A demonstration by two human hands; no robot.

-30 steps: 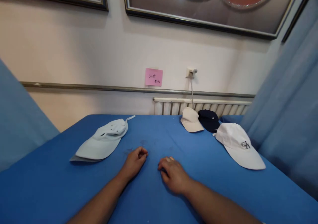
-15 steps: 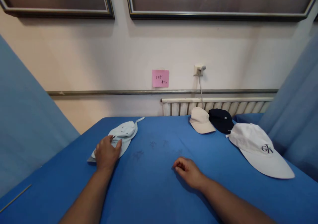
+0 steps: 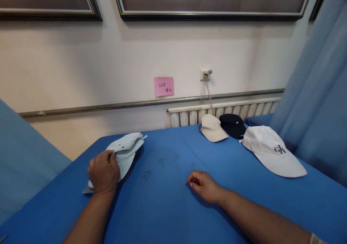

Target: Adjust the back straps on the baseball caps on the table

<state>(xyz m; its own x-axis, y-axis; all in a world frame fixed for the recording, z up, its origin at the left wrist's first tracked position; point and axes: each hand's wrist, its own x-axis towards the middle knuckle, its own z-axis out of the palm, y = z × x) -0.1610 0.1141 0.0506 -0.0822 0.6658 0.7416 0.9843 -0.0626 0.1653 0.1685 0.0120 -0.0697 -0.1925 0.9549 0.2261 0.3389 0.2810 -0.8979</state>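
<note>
My left hand (image 3: 104,170) is closed on a pale blue baseball cap (image 3: 126,152) at the left of the table. The hand covers part of the cap, and the cap's right edge is raised a little, with a dark shadow beneath it. My right hand (image 3: 203,186) rests on the blue table cover (image 3: 162,204) near the middle, its fingers curled in. Nothing shows in that curled hand. To its right lies a white cap (image 3: 260,143) with dark letters on the front.
A beige cap (image 3: 213,127) and a navy cap (image 3: 231,125) sit side by side at the back right. Behind them stand a radiator (image 3: 189,117) and a wall socket (image 3: 205,75) with a cord. Blue curtains (image 3: 317,92) hang at both sides. A pink note (image 3: 164,86) is on the wall.
My left hand has closed its grip on the pale blue cap and lifted its right edge slightly. My right hand stays put. The view has turned to the right and tilted a little.
</note>
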